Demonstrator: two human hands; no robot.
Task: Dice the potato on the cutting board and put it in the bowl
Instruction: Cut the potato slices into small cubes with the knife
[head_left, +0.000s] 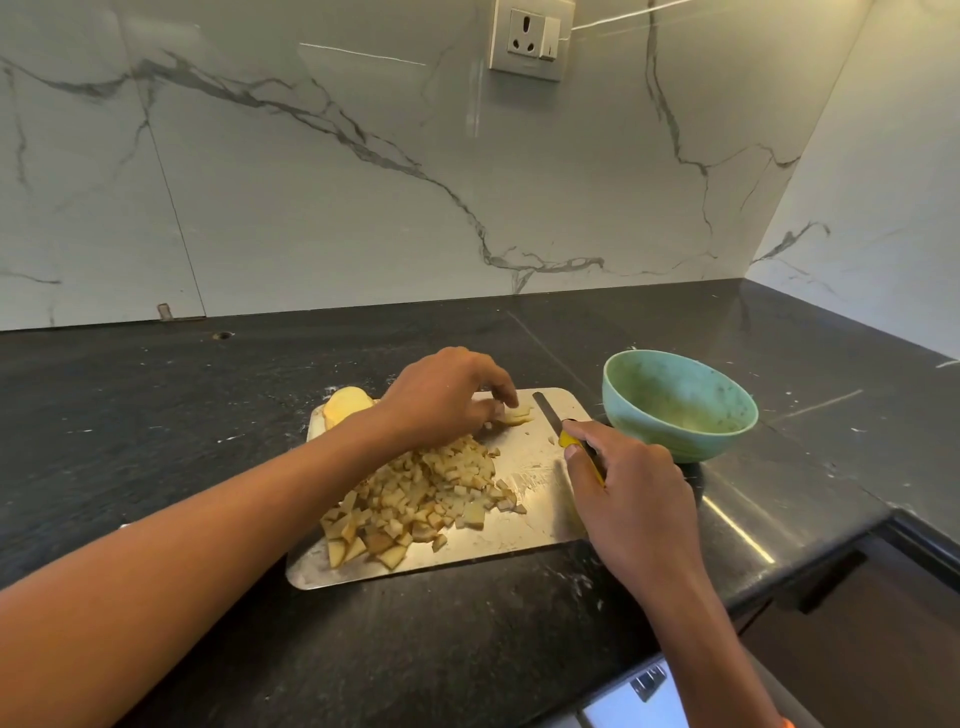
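Note:
A steel cutting board (524, 535) lies on the black counter. A heap of diced potato (426, 499) covers its left and middle part. At the board's far edge my left hand (447, 397) curls its fingers over some thin potato slices (517, 414). An uncut potato chunk (347, 407) sits at the board's far left corner. My right hand (631, 499) grips the yellow handle of a knife (550, 415), whose blade points toward the slices. A green bowl (727, 431) stands to the right of the board; no potato shows inside it.
The black stone counter (182, 415) runs to a marble wall at the back and right. Its front edge drops off at the lower right, above a dark drawer front (857, 639). A wall socket (530, 39) sits high on the back wall.

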